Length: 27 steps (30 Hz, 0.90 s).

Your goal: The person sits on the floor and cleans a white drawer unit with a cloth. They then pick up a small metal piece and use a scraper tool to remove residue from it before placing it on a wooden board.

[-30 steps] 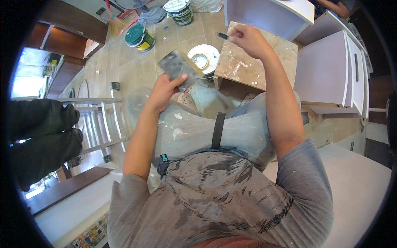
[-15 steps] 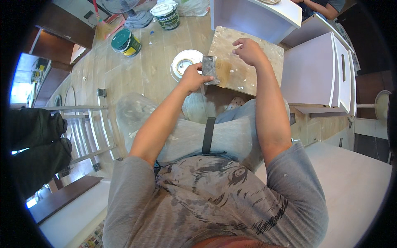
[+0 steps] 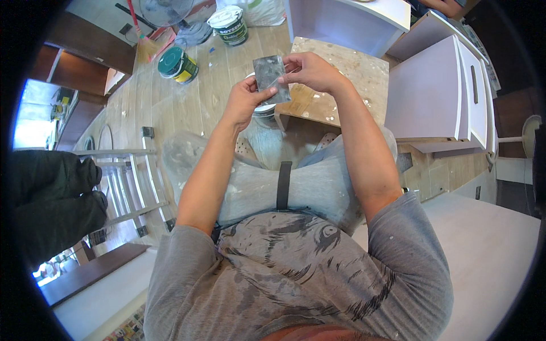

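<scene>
A dark grey rectangular piece of sandpaper [image 3: 269, 69], dusted with white patches, is held up in front of me. My left hand [image 3: 243, 102] grips its lower left side, thumb across the face. At its right edge my right hand [image 3: 313, 71] pinches it between thumb and fingers. Just right of and below the hands stands a low wooden bench [image 3: 361, 82], its top spotted with white. A white tub [image 3: 265, 117] sits on the floor beneath the sandpaper, mostly hidden by it and by my left hand.
A green-lidded pail [image 3: 176, 63] and a white-lidded pail [image 3: 228, 25] stand at the far left, near a fan [image 3: 193, 31] and a broom [image 3: 146, 48]. White drawer units [image 3: 426, 94] stand to the right. A metal ladder [image 3: 128, 182] lies left. Another person's arm [image 3: 446, 7] shows at the top right.
My left hand has raised the sandpaper up and leftward off the bench edge. My right hand has come left from over the bench and taken hold of its right edge.
</scene>
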Available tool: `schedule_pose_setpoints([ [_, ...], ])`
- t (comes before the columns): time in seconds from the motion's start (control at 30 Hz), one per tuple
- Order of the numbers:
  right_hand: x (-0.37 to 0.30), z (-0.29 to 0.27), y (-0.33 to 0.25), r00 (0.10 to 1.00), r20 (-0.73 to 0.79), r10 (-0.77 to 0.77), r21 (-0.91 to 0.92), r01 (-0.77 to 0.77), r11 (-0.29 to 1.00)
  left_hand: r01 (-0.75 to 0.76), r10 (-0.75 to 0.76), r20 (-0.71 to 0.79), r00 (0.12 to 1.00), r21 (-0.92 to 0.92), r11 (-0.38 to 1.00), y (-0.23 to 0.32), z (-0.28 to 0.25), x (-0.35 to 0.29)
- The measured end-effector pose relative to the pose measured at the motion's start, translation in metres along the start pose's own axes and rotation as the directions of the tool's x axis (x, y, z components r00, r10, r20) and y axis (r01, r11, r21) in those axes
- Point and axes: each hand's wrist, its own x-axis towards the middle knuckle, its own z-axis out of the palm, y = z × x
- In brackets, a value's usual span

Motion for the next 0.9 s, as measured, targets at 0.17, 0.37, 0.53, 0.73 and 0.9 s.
schedule_pose_setpoints([
  [0.17,0.001,-0.005,0.003,0.967,-0.25,-0.054,-0.021,0.05,0.999,-0.082,0.189,-0.12,0.975,0.595,0.8,0.03,-0.047,-0.037],
  [0.37,-0.007,-0.026,-0.012,0.804,-0.579,-0.136,-0.033,0.144,0.989,0.54,-0.053,-0.646,0.761,0.586,0.604,0.063,-0.158,-0.159],
  [0.53,-0.012,-0.021,-0.025,0.793,-0.596,-0.124,-0.075,0.099,0.992,0.398,0.246,-0.532,0.81,0.808,0.435,0.055,-0.124,-0.217],
  [0.73,-0.007,-0.005,-0.022,0.853,-0.497,-0.157,0.015,0.19,0.982,0.298,0.112,-0.384,0.916,0.842,0.451,0.107,-0.096,-0.223],
  [0.9,0.001,0.022,-0.036,0.973,-0.207,-0.102,0.193,0.142,0.971,-0.073,0.332,-0.385,0.861,0.553,0.83,0.084,-0.06,-0.153],
])
